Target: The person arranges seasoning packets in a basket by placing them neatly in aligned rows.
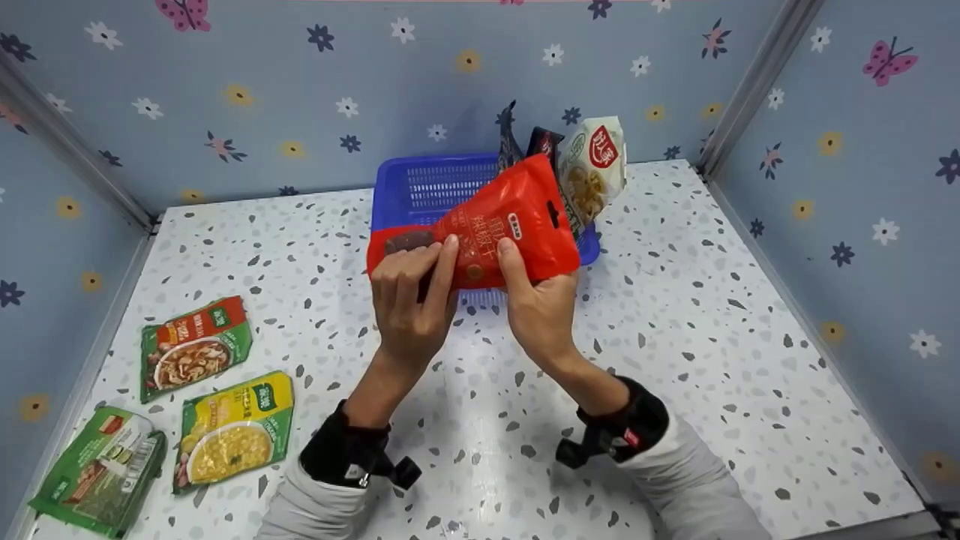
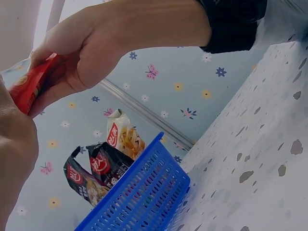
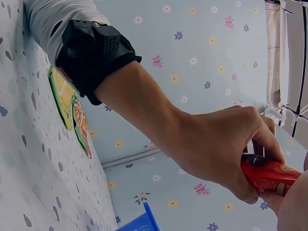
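Both hands hold a shiny red snack bag (image 1: 517, 217) with Chinese print and a dark hanger slot, raised above the table. My left hand (image 1: 409, 300) grips its left end, fingers over the front. My right hand (image 1: 541, 311) pinches the right end, thumb on the front face. Behind the bag in the head view stands a blue plastic basket (image 1: 390, 176), partly hidden by it. A white packet (image 2: 126, 137) and two black packets (image 2: 111, 161) stick up from the basket in the left wrist view.
At the table's left lie a red-and-green packet (image 1: 195, 349), a yellow-and-green packet (image 1: 236, 431) and a green packet (image 1: 97, 472). Flower-patterned walls (image 1: 262, 90) enclose the speckled white table (image 1: 675, 337) at the back and sides.
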`<state>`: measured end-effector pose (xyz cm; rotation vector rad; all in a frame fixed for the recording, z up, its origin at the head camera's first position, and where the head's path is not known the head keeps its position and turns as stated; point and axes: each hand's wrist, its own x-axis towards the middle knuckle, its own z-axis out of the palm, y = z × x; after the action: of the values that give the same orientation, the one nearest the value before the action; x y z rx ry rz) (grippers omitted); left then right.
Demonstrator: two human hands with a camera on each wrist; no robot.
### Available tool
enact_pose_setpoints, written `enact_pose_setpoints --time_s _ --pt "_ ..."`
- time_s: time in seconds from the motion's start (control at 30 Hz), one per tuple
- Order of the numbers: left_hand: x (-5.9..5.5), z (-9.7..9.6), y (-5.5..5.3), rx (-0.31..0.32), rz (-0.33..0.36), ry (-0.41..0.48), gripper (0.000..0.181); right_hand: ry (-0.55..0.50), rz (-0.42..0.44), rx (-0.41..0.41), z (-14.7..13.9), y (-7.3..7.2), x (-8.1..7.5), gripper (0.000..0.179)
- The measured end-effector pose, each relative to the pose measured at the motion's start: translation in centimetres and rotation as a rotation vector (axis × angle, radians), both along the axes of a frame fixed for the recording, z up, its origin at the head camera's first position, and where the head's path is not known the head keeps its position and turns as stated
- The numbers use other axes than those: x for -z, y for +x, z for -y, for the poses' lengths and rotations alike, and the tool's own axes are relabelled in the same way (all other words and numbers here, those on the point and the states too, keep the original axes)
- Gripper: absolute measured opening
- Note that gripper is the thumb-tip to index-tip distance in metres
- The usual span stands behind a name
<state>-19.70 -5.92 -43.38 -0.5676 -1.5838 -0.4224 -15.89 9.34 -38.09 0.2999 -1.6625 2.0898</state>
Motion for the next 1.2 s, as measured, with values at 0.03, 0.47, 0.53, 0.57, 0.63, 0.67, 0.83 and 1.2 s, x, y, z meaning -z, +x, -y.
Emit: enact_pose_setpoints --time_s 0.03,0.47,0.53,0.57,0.63,0.67,0.83,1.2 --pt "0.0 0.1 -0.1 0.006 0.006 -0.01 0.039 0.003 -0.005 0.011 0.0 -0.1 0.0 0.047" --pt "0.6 2.8 -2.2 0.169 0.222 -0.169 0.076 -0.019 -0.1 0.175 -2.4 -1.9 -0.5 0.044" --pt "1.2 3.5 -2.8 0.19 0.284 -0.162 0.077 -0.044 -0.112 0.205 -3.0 -2.2 -0.8 0.043" --pt "1.5 3.8 -3.1 0.196 0.315 -0.16 0.077 -0.054 -0.121 0.219 -3.3 -2.3 -1.0 0.043" --pt "2.1 4.5 -3.7 0.196 0.372 -0.163 0.075 -0.066 -0.136 0.247 -3.9 -2.5 -1.4 0.045" --pt "2.5 4.8 -4.0 0.189 0.4 -0.17 0.074 -0.072 -0.147 0.256 -4.2 -2.6 -1.6 0.046" --pt "4.4 6.1 -5.2 0.151 0.54 -0.228 0.069 -0.091 -0.154 0.283 -5.3 -2.8 -2.0 0.046" --pt "7.0 6.6 -6.1 0.077 0.759 -0.329 0.054 -0.115 -0.165 0.294 -6.0 -3.0 -2.2 0.047"
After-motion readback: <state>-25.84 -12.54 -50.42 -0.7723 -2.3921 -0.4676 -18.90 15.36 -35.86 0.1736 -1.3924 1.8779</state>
